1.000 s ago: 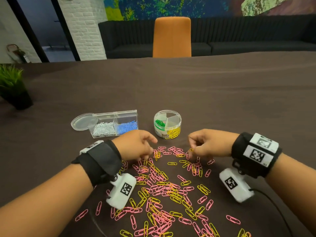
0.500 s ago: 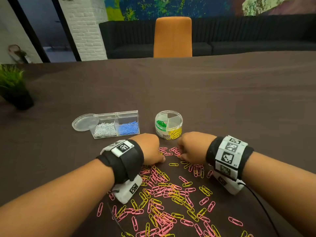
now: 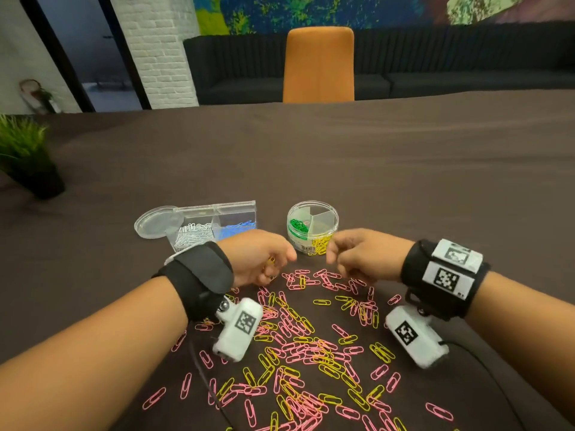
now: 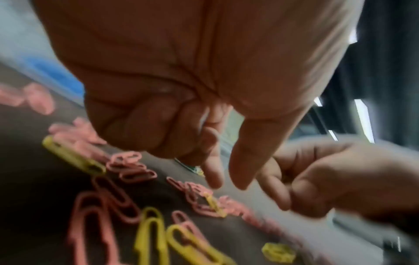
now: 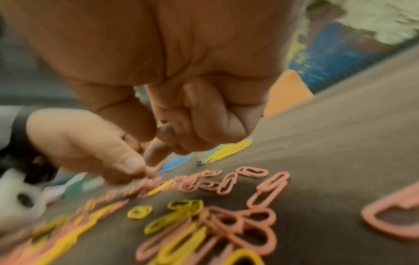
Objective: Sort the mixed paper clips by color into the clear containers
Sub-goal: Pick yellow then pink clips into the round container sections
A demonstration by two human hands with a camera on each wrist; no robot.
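Hands (image 3: 258,256) nearer; pink, yellow clips (image 3: 298,346) scattered.

This looks like an office lounge or meeting room. A large table (image 3: 373,157) under dark brown cloth has an orange chair (image 3: 318,65) at its far edge; behind stand a long dark sofa (image 3: 466,73), a painted mural (image 3: 311,10), a white brick pillar (image 3: 155,57), and a potted plant (image 3: 25,157) at the table's left edge.
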